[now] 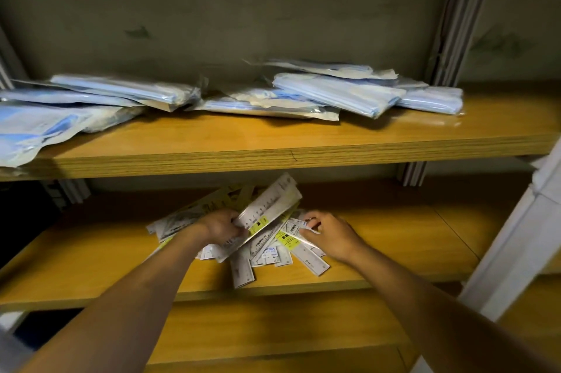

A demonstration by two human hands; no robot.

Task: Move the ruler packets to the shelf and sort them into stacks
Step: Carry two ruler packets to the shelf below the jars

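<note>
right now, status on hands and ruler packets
Left hand grips a fanned bunch of ruler packets. Right hand pinches one packet. Loose pile unsorted on lower shelf.

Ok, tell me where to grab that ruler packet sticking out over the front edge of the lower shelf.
Pinch the overhanging ruler packet by its near end, coming from the front. That end juts past the lower shelf edge with nothing on it; its far end is buried under the pile. Probably slide it toward you.
</note>
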